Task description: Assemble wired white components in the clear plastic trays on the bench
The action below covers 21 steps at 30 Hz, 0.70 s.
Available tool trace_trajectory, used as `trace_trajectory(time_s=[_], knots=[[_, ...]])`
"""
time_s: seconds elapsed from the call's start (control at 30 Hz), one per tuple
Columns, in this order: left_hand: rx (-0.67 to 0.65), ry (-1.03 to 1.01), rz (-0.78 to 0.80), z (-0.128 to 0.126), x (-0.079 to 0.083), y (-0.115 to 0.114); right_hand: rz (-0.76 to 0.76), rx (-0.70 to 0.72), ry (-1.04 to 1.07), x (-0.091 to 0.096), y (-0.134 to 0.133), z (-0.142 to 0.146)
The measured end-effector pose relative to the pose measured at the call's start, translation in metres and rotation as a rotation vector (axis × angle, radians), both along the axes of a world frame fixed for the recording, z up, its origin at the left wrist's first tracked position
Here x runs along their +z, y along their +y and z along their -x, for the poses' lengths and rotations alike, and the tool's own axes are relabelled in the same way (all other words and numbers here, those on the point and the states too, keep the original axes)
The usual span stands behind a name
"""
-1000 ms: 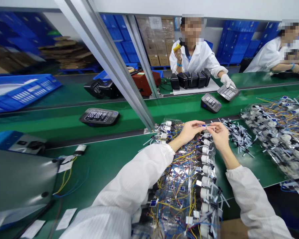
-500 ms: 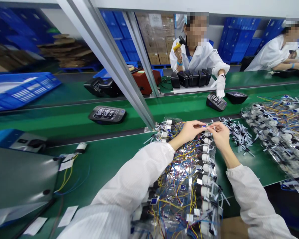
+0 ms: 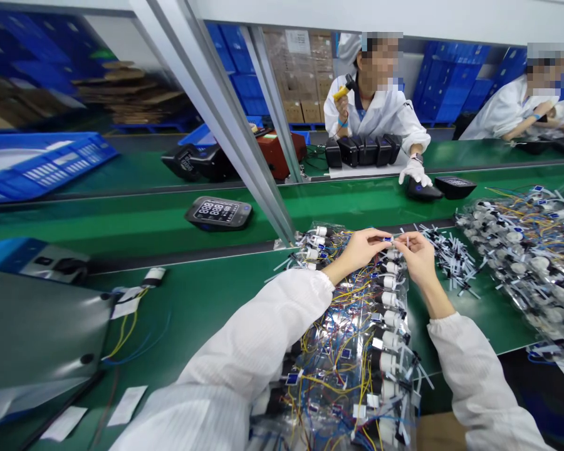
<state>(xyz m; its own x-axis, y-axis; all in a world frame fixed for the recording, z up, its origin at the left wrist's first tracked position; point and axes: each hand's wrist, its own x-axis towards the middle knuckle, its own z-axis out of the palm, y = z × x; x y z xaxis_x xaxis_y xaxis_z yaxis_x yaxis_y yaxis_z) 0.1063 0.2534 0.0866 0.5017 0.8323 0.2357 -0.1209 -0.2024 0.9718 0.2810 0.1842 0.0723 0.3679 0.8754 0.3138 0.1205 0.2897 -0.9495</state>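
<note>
My left grip (image 3: 357,249) and right grip (image 3: 419,255) are both pinched shut at the fingertips, close together above the near surface (image 3: 207,300). The left holds a tiny blue-and-white connector (image 3: 386,238), and the right seems to hold a thin white tube end (image 3: 407,239). The two pieces sit just beside each other; they are too small for me to tell whether they touch.

Directly below the grips lies a heap of wired pump units (image 3: 357,351) on clear plastic. Just to the right is a loose pile of black-and-white tube fittings (image 3: 451,257), and beyond it a bagged mound of more wired units (image 3: 521,250).

Farther off, a digital monitor (image 3: 219,213) lies on the green belt (image 3: 338,203). Across it, a co-worker's gloved hand (image 3: 416,172) rests on a dark monitor housing (image 3: 420,190), near a row of black housings (image 3: 361,151).
</note>
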Motion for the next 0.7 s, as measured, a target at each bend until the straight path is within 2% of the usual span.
trace_trajectory(time_s=[0.37, 0.53, 0.7], knots=[[0.014, 0.031, -0.085, 0.0004, -0.0033, -0.0002, -0.014, -0.054, 0.053, -0.0061, 0.0013, 0.0034], [0.009, 0.04, -0.062, -0.0012, -0.0083, 0.0004, -0.016, -0.035, 0.06, -0.0072, 0.0005, 0.0028], [0.007, 0.079, -0.144, 0.0006, -0.0075, 0.0004, -0.001, -0.008, 0.028, -0.0089, -0.0008, -0.0016]])
